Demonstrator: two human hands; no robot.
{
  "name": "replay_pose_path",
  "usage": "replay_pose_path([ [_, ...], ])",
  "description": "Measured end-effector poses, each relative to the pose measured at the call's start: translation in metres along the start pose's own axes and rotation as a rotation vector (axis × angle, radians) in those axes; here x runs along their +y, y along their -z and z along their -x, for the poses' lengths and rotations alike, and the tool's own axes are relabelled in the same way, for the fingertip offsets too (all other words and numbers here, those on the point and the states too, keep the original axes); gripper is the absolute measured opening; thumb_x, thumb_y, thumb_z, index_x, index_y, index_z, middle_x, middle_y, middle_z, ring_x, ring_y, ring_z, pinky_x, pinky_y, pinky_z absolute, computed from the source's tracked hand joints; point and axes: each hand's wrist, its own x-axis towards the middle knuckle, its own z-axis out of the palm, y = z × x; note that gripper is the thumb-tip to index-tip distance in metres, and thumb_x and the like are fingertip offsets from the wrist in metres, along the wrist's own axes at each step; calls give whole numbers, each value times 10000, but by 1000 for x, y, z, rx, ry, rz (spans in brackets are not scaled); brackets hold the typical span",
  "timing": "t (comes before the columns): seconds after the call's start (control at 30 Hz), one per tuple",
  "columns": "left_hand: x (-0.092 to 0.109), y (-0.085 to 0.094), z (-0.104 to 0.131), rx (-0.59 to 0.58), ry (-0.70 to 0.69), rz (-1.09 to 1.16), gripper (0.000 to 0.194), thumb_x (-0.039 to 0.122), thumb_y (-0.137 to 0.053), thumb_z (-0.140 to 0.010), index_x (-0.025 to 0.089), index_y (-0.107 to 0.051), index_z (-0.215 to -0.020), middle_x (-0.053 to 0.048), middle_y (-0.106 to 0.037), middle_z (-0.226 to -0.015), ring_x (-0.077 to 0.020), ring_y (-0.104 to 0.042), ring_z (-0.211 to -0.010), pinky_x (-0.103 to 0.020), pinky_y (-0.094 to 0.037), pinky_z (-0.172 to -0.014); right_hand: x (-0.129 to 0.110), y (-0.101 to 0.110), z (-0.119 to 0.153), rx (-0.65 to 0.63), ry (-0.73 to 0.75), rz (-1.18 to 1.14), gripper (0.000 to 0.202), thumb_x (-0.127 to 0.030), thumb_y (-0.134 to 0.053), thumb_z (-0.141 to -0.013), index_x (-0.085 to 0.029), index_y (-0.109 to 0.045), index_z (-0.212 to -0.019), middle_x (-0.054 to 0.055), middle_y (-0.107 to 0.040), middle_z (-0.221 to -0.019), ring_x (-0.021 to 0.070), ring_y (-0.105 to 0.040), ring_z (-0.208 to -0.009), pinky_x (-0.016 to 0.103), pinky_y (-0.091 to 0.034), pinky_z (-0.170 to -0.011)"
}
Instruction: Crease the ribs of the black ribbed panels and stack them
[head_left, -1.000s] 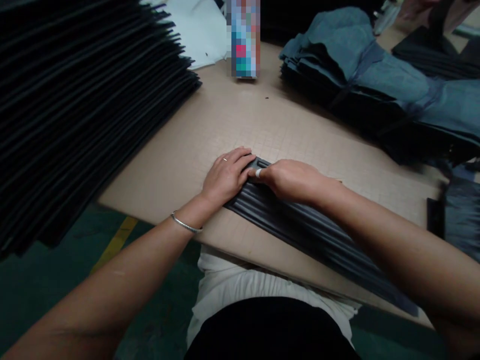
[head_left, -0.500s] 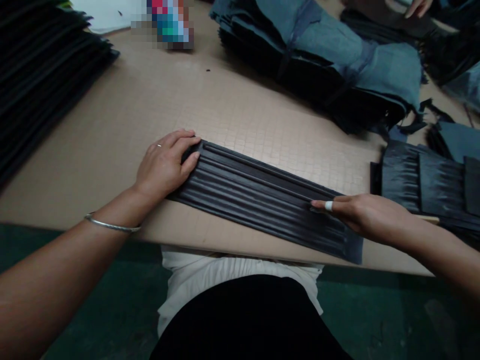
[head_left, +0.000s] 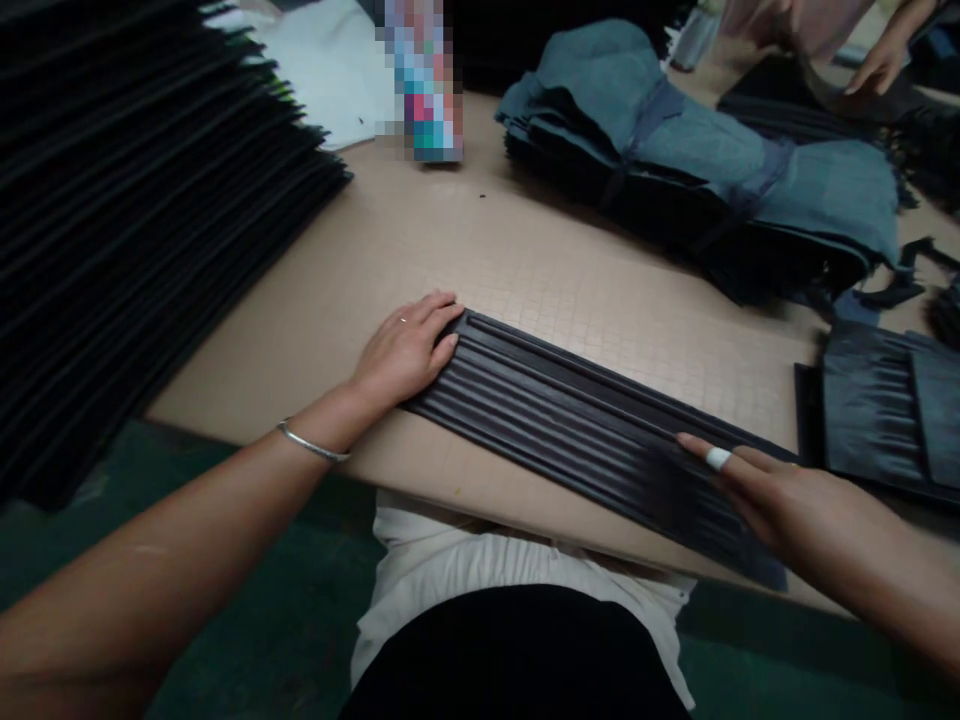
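The ribbed black panel (head_left: 574, 420) lay flat along the near edge of the table (head_left: 420, 220). The left hand (head_left: 405, 345) rested with fingers extended on the panel's left end. The right hand (head_left: 784, 495), well apart, touched the ribs with one fingertip; whether it gripped anything could not be determined. A black stack (head_left: 150, 200) stood at the left edge.

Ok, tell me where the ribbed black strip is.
In the head view, the ribbed black strip lies right of centre on the table, the left hand on its left end, the right hand over its right part.
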Motion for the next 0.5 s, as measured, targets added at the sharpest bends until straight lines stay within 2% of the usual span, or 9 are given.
replay_pose_path([
  [0.07,1,3,1,-22,12,9,522,390,-477,-1006,260,-501,-1510,-98,-491,-1601,-292,-445,-1496,-537,-369,-1240,-56,13,-45,-45,76,12,644,-200,-397,-1032,-353,-297,-1649,87,-698,-1193,218,-705,-740,312,-525,-575],
  [0.17,1,6,2,-60,5,23,534,397,-473,-1015,270,-474,-1534,-91,-478,-1615,-271,-434,-1506,-522,-363,-1246,-137,40,-114,-69,172,26,666,-109,-328,-1016,-295,-288,-1654,109,-674,-1196,234,-716,-841,313,-543,-611],
  [0.27,-1,5,4,-69,6,28,531,392,-446,-1031,266,-463,-1547,-90,-463,-1626,-268,-409,-1524,-510,-356,-1251,-191,62,-164,-30,228,-1,606,-128,-245,-1055,-240,-298,-1648,140,-659,-1205,243,-714,-859,327,-559,-622],
  [0.37,-5,1,5,-58,-13,31,515,365,-413,-1044,254,-472,-1544,-98,-442,-1640,-275,-379,-1541,-514,-346,-1254,-214,73,-187,7,238,-9,566,-151,-222,-1072,-183,-328,-1627,164,-660,-1187,253,-711,-861,339,-570,-637],
  [0.5,-7,-4,5,-15,-52,38,516,386,-427,-1040,226,-491,-1527,-112,-430,-1645,-285,-383,-1538,-524,-322,-1263,-210,78,-186,41,278,7,526,-166,-227,-1084,-147,-409,-1577,156,-669,-1152,263,-704,-865,349,-570,-643],
])
